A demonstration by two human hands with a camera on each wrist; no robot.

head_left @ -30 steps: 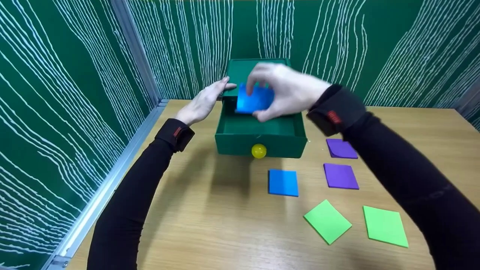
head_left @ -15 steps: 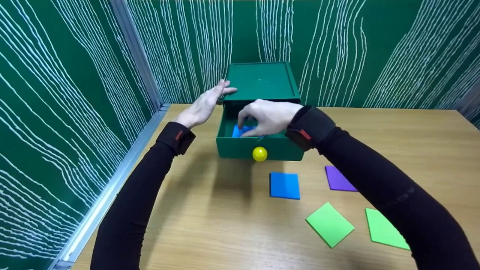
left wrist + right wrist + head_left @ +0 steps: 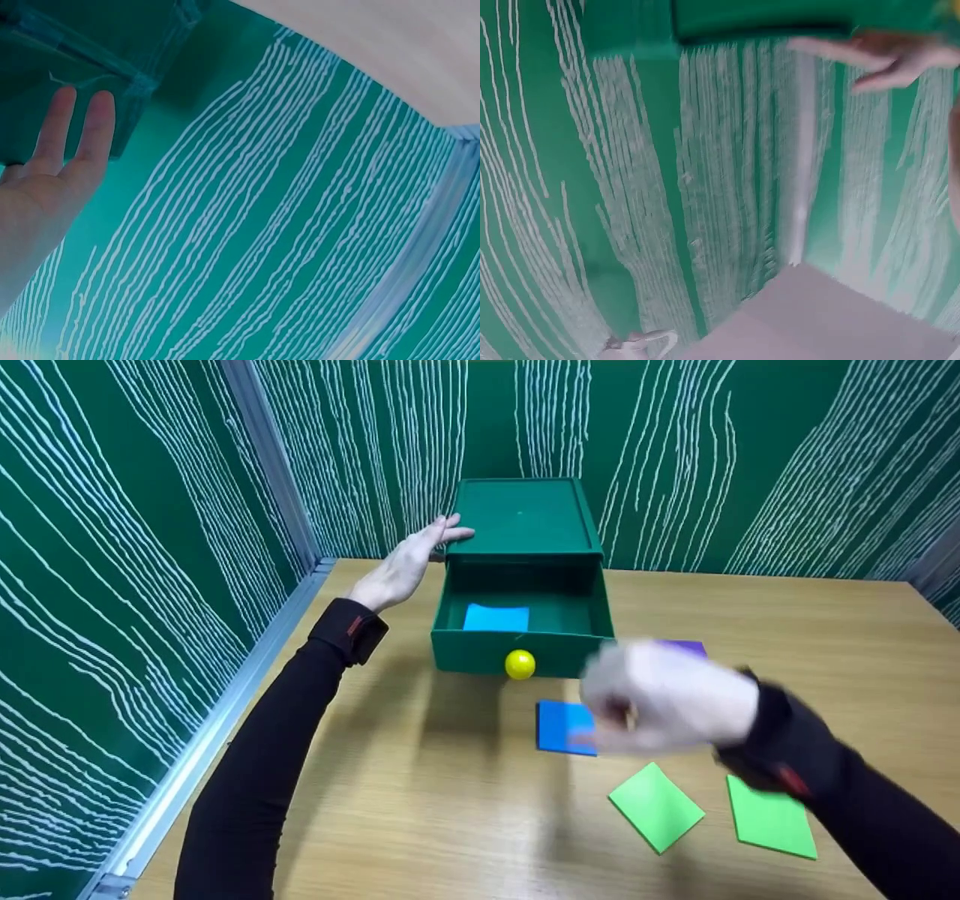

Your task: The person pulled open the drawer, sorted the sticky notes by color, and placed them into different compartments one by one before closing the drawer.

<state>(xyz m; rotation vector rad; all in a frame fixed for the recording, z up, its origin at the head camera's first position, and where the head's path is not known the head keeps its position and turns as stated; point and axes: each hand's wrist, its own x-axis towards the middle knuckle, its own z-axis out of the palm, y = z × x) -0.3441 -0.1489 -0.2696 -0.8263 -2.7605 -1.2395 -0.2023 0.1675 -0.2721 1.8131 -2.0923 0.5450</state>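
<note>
A green box with its drawer pulled out stands at the back of the table. The drawer's front carries a yellow ball knob. Inside it lies a blue sticky note pad. My left hand rests its straight fingers on the box's left side, as the left wrist view also shows. Blurred by motion, my right hand hovers with bent fingers over a second blue sticky note pad on the table. Its thumb tip overlaps that pad, and nothing shows in its grasp.
Two green sticky note pads lie at the front right of the wooden table. Part of a purple pad shows behind my right hand. Green walls with white wavy lines enclose the back and left, with a metal rail along the left edge.
My right hand lowered a blue sticky note pad into the drawer, let go of it, and moved right and forward out over the table. My left hand stayed at the box.
</note>
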